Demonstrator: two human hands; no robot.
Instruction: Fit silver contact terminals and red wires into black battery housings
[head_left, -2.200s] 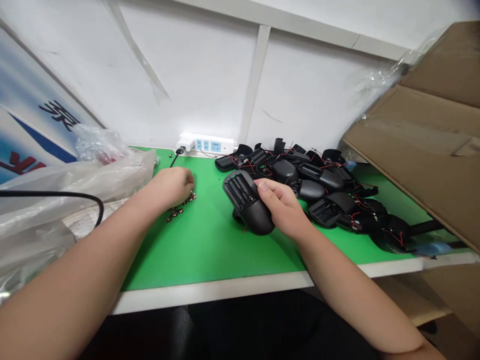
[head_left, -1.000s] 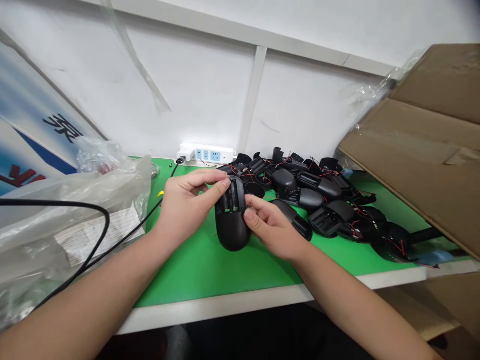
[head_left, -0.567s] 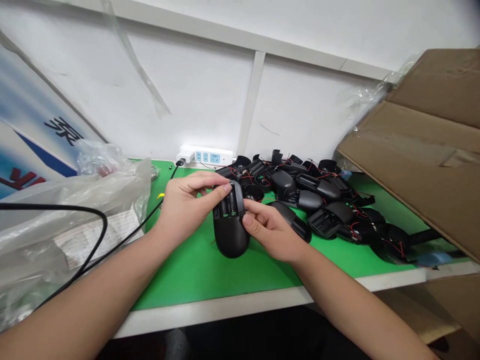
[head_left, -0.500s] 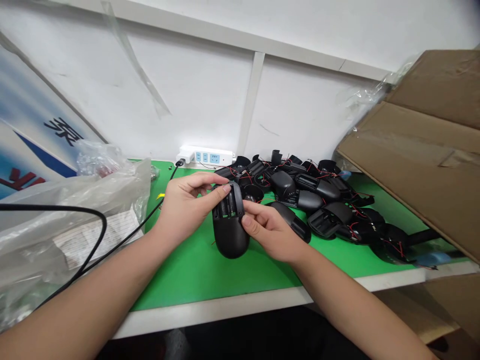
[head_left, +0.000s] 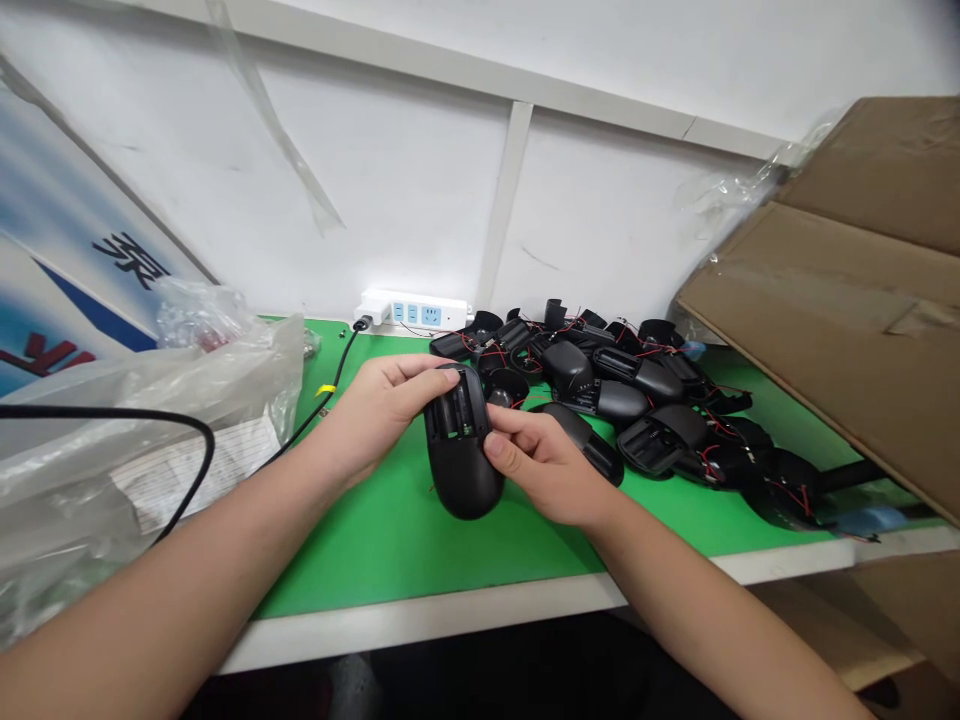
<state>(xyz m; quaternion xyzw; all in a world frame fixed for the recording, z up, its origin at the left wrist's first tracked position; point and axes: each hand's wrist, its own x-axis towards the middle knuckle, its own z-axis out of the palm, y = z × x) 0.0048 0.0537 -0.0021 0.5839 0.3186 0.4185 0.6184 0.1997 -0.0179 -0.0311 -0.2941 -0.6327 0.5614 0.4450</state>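
Note the shift of the left hand (head_left: pixel 379 410) since the earliest frame: away from the small metal parts on the worktop (head_left: pixel 390 565) and onto the upper end of the black housing (head_left: pixel 466 480). Note also the housing turned from a slant to nearly straight, rounded end toward the front edge. See the left fingers closed on the upper end, thumb at the top of the open compartment (head_left: pixel 457 412). See the right fingers gripping the right side of the same housing, right hand (head_left: pixel 547 460) partly hiding the fingertips. Find the housing between both hands, above the worktop, compartment facing up. Beyond and to the right, find a pile of wired black housings (head_left: pixel 619 398). Against the wall (head_left: pixel 405 190), find a white power strip (head_left: pixel 416 314). To the left, find plastic bags (head_left: pixel 112 440) beside a printed sheet (head_left: pixel 202 470); to the right, a cardboard box (head_left: pixel 840 280).
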